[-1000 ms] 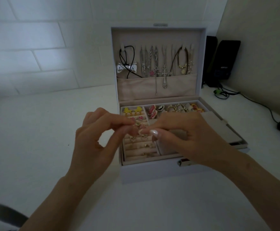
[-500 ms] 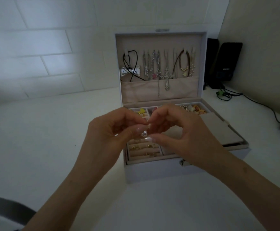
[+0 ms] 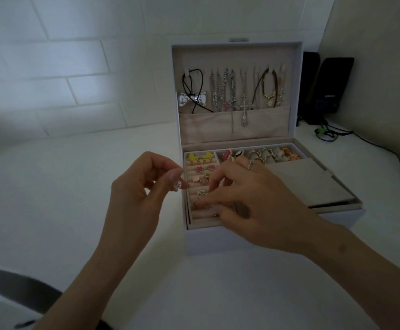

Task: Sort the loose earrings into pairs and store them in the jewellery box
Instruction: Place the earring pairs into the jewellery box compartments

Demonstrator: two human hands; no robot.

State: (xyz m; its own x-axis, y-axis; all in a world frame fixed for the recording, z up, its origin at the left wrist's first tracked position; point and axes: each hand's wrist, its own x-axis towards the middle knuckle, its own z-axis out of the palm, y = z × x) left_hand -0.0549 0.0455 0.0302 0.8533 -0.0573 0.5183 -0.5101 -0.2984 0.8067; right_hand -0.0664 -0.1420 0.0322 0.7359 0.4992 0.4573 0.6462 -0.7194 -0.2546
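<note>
Hands [image 3: 134, 198] [image 3: 253, 206] at white desk [image 3: 63, 210], tiled wall [image 3: 51, 67]

White tabletop [image 3: 63, 210] left of and before jewellery box [image 3: 218, 244]: open run. Upright lid [image 3: 289, 55] with hanging necklaces [image 3: 225, 91] walls rear. Right hand [image 3: 253, 203] covers lower earring rows. Left hand [image 3: 134, 198], pinching crystal earring [image 3: 177, 185], hovers beside box's left edge. Grey insert panel [image 3: 308, 182] lies over box's right half. Speaker [image 3: 330, 91] and cables [image 3: 372, 144] crowd right rear.

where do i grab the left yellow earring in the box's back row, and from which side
Pinch the left yellow earring by its yellow top, straight down from above. Only that top shows above the slotted cushion, the rest hidden in the slot, and its twin sits close on the right, so pinch front to back. The left hand pinches a clear-stone earring.
</note>
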